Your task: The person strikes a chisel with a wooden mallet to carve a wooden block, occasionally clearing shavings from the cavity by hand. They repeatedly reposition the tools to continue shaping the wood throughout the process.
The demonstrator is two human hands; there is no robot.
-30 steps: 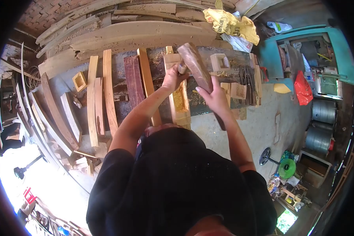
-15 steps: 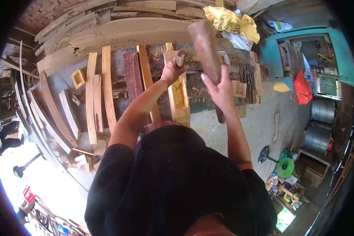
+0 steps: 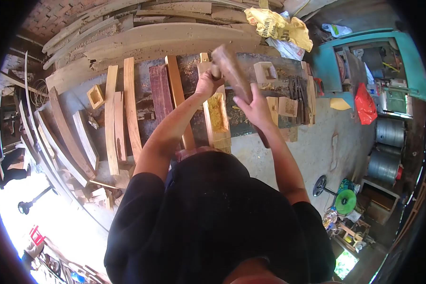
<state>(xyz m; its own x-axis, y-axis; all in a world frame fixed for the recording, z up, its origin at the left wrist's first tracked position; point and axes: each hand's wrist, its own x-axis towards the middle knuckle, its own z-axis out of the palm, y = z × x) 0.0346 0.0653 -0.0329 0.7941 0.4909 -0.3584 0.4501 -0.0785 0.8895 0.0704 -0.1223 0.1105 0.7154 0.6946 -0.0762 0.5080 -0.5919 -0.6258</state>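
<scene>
Stretching across the top of the view, a heap of long curved planks (image 3: 142, 40) lies against a brick wall, and just below it runs the dusty workbench (image 3: 146, 90), its near edge dropping to a bare concrete floor (image 3: 312, 142) that offers the widest free room, on the right. Loose boards cover the bench's left half: pale strips (image 3: 116, 113), a dark red board (image 3: 160, 92) and an orange strip (image 3: 177, 94) lie side by side, leaving little bare surface between them. At right stand a teal cabinet (image 3: 331, 61), a red bag (image 3: 364, 106) and two metal drums (image 3: 388, 149); a yellow sack (image 3: 279, 28) rests on the planks.

Near the bench's middle a pale wooden beam (image 3: 215, 116) points toward the person, with a hollowed mortise full of shavings in its upper face and its near end overhanging the bench edge. The right hand (image 3: 255, 109) is wrapped tightly around a thick wooden mallet (image 3: 229, 68), whose head tilts up and left above the beam's far end. The left hand (image 3: 208, 85) is curled closed around a chisel handle (image 3: 216, 72) standing over the beam, its top just beside the mallet head; whether they touch cannot be told. A small square wooden block (image 3: 265, 73) with a hole sits right of the mallet.
</scene>
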